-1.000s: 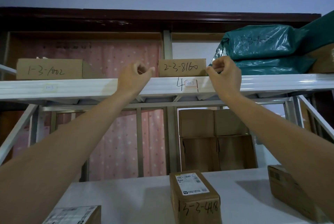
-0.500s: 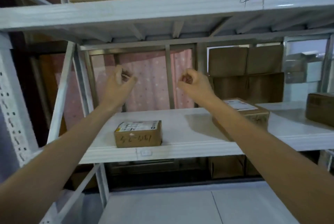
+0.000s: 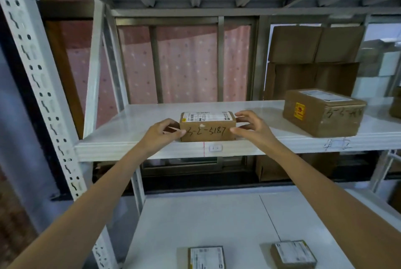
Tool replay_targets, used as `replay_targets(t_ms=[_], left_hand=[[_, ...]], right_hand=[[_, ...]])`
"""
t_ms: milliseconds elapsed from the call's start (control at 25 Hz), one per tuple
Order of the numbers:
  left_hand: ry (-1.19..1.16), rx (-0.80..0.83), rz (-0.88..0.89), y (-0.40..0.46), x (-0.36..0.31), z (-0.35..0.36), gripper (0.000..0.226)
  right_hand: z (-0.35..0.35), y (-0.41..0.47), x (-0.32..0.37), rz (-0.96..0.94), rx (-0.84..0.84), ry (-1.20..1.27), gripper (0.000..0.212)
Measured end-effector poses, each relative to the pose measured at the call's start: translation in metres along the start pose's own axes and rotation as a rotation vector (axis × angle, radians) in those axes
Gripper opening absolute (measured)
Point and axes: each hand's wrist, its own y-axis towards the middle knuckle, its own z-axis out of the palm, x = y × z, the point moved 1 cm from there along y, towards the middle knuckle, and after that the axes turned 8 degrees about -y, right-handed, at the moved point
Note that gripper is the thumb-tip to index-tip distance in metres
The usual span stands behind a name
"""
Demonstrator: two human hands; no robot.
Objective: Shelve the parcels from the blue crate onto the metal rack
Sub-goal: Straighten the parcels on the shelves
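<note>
Two bare arms reach forward and up, hands close together.

The left hand (image 3: 159,133) has its fingers curled, thumb and fingertips pinching the left end of a small brown cardboard parcel (image 3: 207,128). The right hand (image 3: 252,129) is held loosely spread at the parcel's right end, fingers (image 3: 244,114) slightly bent and thumb forward; contact there is unclear.
</note>
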Motion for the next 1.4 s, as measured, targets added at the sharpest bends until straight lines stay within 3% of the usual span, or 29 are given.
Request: replay_targets(t_ms=[320,640,840,1040,1240,1320,1400], left_hand=[[0.030,-0.013,-0.005,0.002,0.007,0.000,0.026],[0.074,-0.029,-0.040,-0.001,0.002,0.004,0.034],[-0.064,-0.019,-0.077,-0.008,-0.007,-0.004,0.038],[-0.057,-0.197,0.163,0.002,-0.073,-0.021,0.036],[-0.016,-0.018,0.451,0.016,-0.183,0.078,0.034],[-0.009,0.057,0.414,0.019,-0.200,0.145,0.035],[0.028,0.122,0.296,0.022,-0.195,0.212,0.040]], right_hand=[[0.005,0.002,-0.002,0.005,0.024,-0.191,0.041],[0.005,0.002,0.001,0.010,0.028,-0.208,0.043],[-0.002,-0.002,0.005,0.024,0.019,-0.067,0.047],[-0.067,-0.010,0.027,-0.123,-0.135,-0.147,0.041],[-0.198,-0.030,0.018,-0.203,-0.541,-0.228,0.035],[-0.245,-0.044,-0.015,-0.121,-0.647,-0.174,0.038],[-0.273,-0.054,-0.062,-0.004,-0.634,-0.118,0.041]])
